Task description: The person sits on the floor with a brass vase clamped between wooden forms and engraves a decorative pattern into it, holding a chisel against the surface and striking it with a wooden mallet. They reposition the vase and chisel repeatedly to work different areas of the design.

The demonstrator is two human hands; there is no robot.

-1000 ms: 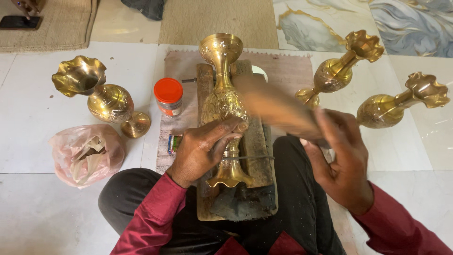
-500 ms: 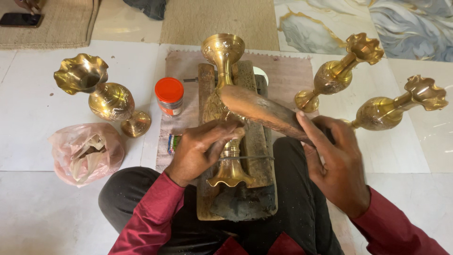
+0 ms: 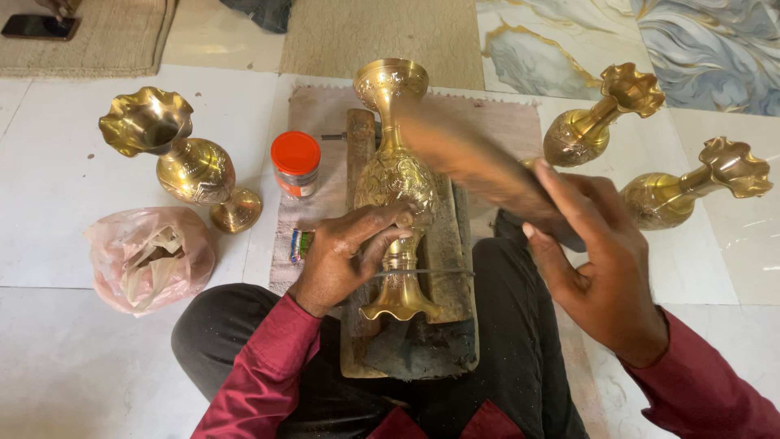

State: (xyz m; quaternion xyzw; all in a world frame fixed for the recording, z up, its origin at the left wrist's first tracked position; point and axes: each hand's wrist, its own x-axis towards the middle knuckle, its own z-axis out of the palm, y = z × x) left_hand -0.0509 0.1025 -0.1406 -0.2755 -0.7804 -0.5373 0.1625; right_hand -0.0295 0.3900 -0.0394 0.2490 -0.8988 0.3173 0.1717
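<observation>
A tall engraved brass vase (image 3: 394,175) lies on a worn wooden board (image 3: 449,244) across my lap, mouth pointing away and flared foot towards me. A thin wire (image 3: 435,272) crosses its stem. My left hand (image 3: 345,256) rests on the vase's lower body, fingers pinched on a small punch (image 3: 404,219) set against the metal. My right hand (image 3: 597,264) grips a wooden mallet stick (image 3: 471,162), which is blurred with motion above and to the right of the vase.
Three more brass vases lie on the tiled floor: one at the left (image 3: 191,167), two at the right (image 3: 585,130) (image 3: 682,191). An orange-lidded jar (image 3: 296,165) stands on a pinkish cloth (image 3: 508,122). A pink plastic bag (image 3: 150,256) sits left of my knee.
The wooden stick came down onto the punch at the vase half a second ago and has now swung back up and to the right. My left hand stays in place.
</observation>
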